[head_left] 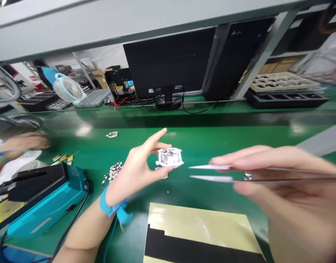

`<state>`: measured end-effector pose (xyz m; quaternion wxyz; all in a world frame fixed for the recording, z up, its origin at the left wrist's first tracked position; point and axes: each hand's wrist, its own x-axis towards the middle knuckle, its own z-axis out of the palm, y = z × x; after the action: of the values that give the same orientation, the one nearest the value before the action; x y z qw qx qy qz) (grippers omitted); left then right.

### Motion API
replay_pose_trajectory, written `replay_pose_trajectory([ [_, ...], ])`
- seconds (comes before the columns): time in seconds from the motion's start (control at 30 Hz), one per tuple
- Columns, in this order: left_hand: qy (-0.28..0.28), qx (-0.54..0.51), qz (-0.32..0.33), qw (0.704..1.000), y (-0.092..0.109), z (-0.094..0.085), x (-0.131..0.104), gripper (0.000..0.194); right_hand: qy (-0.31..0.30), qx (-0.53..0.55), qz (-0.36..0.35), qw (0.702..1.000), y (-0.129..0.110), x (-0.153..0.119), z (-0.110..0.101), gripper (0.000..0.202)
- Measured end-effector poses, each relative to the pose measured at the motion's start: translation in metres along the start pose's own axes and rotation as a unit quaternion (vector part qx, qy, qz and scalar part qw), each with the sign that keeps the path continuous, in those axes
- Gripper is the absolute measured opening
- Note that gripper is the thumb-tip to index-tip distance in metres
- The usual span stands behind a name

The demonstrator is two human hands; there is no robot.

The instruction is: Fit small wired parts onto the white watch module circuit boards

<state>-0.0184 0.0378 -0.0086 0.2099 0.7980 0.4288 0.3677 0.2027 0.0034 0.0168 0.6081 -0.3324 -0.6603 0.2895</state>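
Note:
Between the thumb and fingers of my left hand (139, 166) is a small white device housing (170, 157), its inner parts facing up. A blue strap (113, 205) circles that wrist. My right hand (280, 179) grips a pair of tweezers (211, 178) with white tips. Those tips stand apart and point left toward the housing, without touching it. A small metallic piece (247, 176) shows between the tweezer arms near my fingers; I cannot tell whether it is held. Left of my left wrist lies a pile of tiny silvery parts (112, 172).
A yellow-and-black sheet (200, 226) lies in front. At left are a teal machine (49, 201), small yellow parts (65, 157) and another person's hand (26, 141). Another housing (112, 134) lies farther back. Behind stand a monitor (170, 62), a fan (69, 88) and trays (285, 98).

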Motion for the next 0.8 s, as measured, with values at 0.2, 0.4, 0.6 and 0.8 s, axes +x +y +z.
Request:
replay_pose_trajectory([
  [0.2,0.038,-0.105,0.051,0.992,0.048,0.002,-0.018,0.075,-0.128,-0.002,-0.024,0.991,-0.004,-0.002,0.01,0.021],
  [0.4,0.102,-0.109,0.059,0.987,0.054,0.005,-0.025,0.069,-0.118,0.012,-0.025,0.993,-0.006,-0.002,0.004,0.022],
  [0.6,0.126,-0.093,0.093,0.983,0.059,0.005,-0.024,0.056,-0.101,0.042,-0.036,0.993,-0.002,-0.01,0.005,0.03],
  [0.8,0.126,-0.076,0.154,0.977,0.057,0.004,-0.022,0.03,-0.119,0.071,-0.021,0.99,-0.006,-0.008,0.005,0.026],
])
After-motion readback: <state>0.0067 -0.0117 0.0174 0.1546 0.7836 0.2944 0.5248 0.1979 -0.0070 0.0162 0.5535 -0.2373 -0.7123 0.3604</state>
